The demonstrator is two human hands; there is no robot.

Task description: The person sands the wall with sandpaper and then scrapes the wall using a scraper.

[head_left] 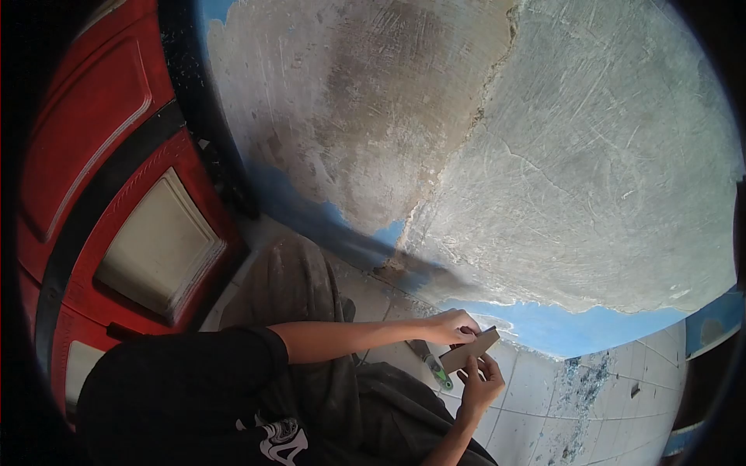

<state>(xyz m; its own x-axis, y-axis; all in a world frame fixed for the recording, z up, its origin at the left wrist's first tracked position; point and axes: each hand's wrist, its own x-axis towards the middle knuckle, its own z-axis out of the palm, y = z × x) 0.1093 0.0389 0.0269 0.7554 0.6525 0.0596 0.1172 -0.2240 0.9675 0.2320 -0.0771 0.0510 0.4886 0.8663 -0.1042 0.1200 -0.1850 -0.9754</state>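
Low over the tiled floor, both hands hold a small flat tan block with a dark edge (472,350). My left hand (453,327) is at its upper left end, fingers curled against it. From the lower right, my right hand (482,382) pinches the block's lower side with bent fingers. A scraper with a green and grey handle (440,373) lies on the floor just left of the block, its blade partly hidden behind my left forearm.
A scraped grey wall (575,171) with blue paint patches rises ahead. Paint flakes (584,396) litter the white floor tiles (532,380) at the right. A red door with cream panels (159,245) stands at the left.
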